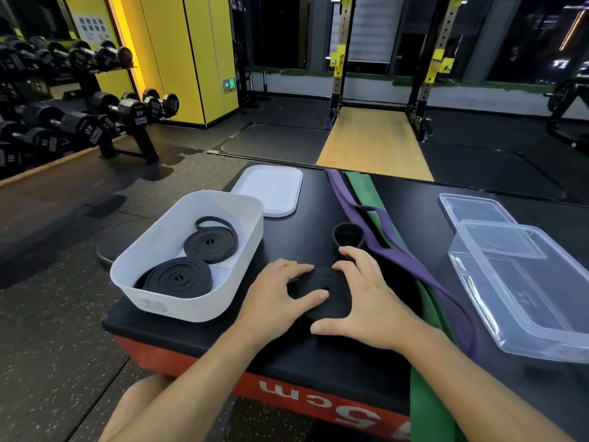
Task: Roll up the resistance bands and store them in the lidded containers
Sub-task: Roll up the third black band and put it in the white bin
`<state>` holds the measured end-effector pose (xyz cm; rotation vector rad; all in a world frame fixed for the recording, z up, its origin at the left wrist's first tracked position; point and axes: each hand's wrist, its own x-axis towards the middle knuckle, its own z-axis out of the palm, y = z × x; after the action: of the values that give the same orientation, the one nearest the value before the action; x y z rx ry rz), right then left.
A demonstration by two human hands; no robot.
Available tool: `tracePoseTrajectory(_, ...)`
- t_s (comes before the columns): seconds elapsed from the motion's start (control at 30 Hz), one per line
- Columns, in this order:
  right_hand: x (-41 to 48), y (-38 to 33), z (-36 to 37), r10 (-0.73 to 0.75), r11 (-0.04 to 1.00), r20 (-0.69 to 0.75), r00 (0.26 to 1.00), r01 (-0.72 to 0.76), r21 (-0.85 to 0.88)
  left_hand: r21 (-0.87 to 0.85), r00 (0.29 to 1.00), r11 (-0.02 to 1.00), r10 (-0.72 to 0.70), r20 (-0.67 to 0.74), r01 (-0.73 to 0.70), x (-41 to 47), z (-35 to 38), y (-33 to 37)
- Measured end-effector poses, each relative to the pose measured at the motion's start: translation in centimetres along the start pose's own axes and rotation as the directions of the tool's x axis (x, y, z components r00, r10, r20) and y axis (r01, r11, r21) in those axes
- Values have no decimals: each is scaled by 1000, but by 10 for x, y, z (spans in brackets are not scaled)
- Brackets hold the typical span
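Hands first: the left hand [280, 295] and right hand [366, 301] both curl round a flat black band coil [322, 287] on the black padded box top [302, 362], thumbs on its near side and fingers wrapped over its far edge. The coil is a tight spiral of matte black rubber with a small hole at its centre. Just beyond the right fingertips stands a small black loop [347, 237], possibly this band's loose end, though it is dark against dark.

Two more black coils, the far coil [210, 244] and the near coil [177, 279], lie in the white container [191, 309], making three. Its white lid [271, 189] lies behind it.

Two bands lie unrolled to the right: one purple band [398, 253] and one green band [360, 186]. Further right sit one clear container [526, 314] and one clear lid [471, 205].
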<state>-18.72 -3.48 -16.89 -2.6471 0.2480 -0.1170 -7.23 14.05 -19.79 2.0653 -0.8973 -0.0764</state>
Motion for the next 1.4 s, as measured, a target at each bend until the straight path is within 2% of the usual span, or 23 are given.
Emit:
tracePoseTrajectory(0.07,2,5,2,35,987,-16,999,-32,156,-12,1000,1000,12,-14,-12,-1,0,1)
tracePoseTrajectory(0.13,9,9,3,118,953,-171,978,-64,295,-22,1000,1000,8,-17,-8,-1,0,1)
tracePoseTrajectory(0.2,15,12,0,222,943,-326,919,-118,311,-38,1000,999,-11,-11,11,-1,-1,1)
tracePoseTrajectory(0.27,18,14,-4,278,948,-382,881,-186,259,-49,1000,999,-17,-7,17,-1,-1,0)
tracePoseTrajectory(0.43,18,8,-5,378,922,-337,862,-319,219,-58,1000,998,-16,-10,15,0,-1,0)
tracePoseTrajectory(0.57,21,7,-7,419,901,-348,839,-337,272,-68,1000,998,-12,-2,12,0,-2,1)
tracePoseTrajectory(0.77,27,3,-12,457,867,-279,844,-353,351,-89,1000,996,-25,-6,24,0,-1,-2)
tracePoseTrajectory(0.97,31,2,-7,431,862,-135,892,-362,355,-98,999,995,-29,-14,28,1,0,-4)
tracePoseTrajectory(1.1,30,4,-7,407,853,-80,910,-347,390,-103,1000,994,-26,-12,25,1,0,-4)
tracePoseTrajectory(1.27,30,0,-3,324,888,-32,946,-292,354,-113,1000,993,-26,-13,24,0,0,-5)
tracePoseTrajectory(1.4,29,-4,1,257,948,6,966,-253,190,-110,1000,994,-11,-24,8,0,0,-3)
